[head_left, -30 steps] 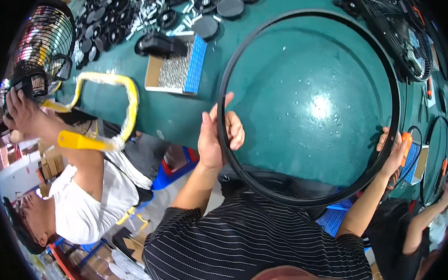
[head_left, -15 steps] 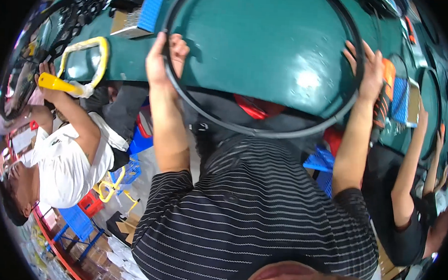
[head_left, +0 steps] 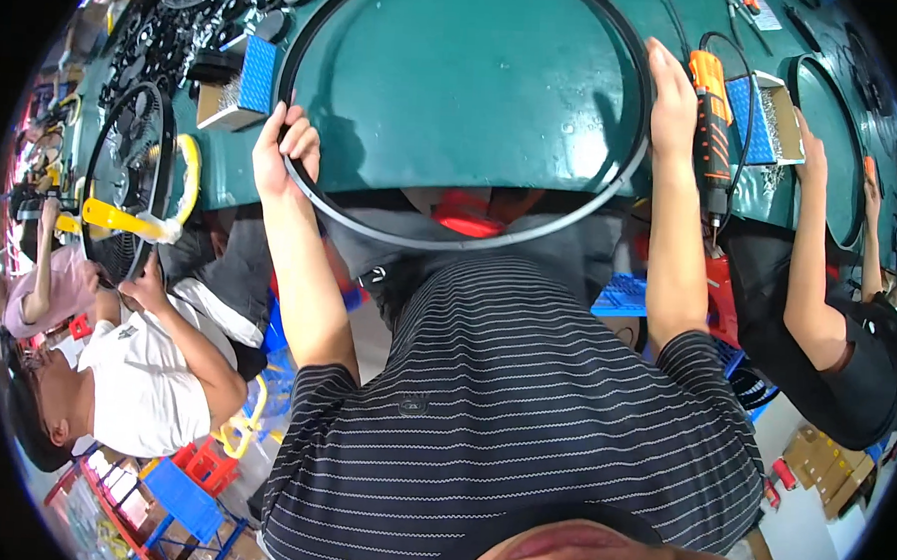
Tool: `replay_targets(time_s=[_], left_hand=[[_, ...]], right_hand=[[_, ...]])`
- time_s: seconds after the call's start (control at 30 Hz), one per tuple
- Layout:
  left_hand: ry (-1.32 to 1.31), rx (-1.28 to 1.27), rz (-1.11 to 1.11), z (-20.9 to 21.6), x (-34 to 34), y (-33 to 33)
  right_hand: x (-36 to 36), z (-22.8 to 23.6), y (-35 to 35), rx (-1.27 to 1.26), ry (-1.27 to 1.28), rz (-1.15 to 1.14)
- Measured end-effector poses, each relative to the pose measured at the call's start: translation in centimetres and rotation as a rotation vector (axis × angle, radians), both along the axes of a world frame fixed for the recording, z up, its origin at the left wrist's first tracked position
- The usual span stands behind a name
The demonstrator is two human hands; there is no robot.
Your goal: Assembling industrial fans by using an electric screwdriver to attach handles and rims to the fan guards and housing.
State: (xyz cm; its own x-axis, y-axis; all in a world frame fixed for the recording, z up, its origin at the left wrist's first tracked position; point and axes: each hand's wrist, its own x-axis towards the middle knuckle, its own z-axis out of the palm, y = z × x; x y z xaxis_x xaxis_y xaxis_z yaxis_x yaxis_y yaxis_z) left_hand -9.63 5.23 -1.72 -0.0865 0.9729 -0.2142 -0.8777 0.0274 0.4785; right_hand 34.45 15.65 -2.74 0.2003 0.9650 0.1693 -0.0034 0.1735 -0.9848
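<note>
Green workbench (head_left: 457,90). Orange-and-black power screwdriver (head_left: 713,141), lying near the bench edge, right. Blue-sided carton (head_left: 763,129) of small metal fasteners, open, just beside it. Second blue-sided carton (head_left: 257,76), left. Yellow curved tube (head_left: 191,174), left edge. Blue stool (head_left: 184,494), lower left. Co-worker (head_left: 154,382), white shirt, seen sideways.

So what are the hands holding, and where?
A big black ring: the left hand curls around its left side. The right hand is open at its right side, maybe touching.
</note>
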Motion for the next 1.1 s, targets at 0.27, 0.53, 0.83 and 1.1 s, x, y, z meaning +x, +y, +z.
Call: replay_targets(time_s=[0.27, 0.53, 0.83, 1.1], left_hand=[[0.078, 0.061, 0.020, 5.9, 0.5, 1.9], [0.261, 0.308, 0.112, 8.2, 4.7, -1.9], [0.351, 0.556, 0.052, 10.3, 6.8, -5.6], [0.775, 0.473, 0.200, 7.7, 5.4, -5.2]], right_hand=[[-1.6, 4.0, -18.5, -0.407, 0.219, 0.364], [-5.1, 4.1, -20.2, -0.615, 0.726, 0.487], [-2.9, 0.0, -18.9, -0.732, 0.820, 0.759], [-4.2, 1.0, -18.3, -0.660, 0.790, 0.746]])
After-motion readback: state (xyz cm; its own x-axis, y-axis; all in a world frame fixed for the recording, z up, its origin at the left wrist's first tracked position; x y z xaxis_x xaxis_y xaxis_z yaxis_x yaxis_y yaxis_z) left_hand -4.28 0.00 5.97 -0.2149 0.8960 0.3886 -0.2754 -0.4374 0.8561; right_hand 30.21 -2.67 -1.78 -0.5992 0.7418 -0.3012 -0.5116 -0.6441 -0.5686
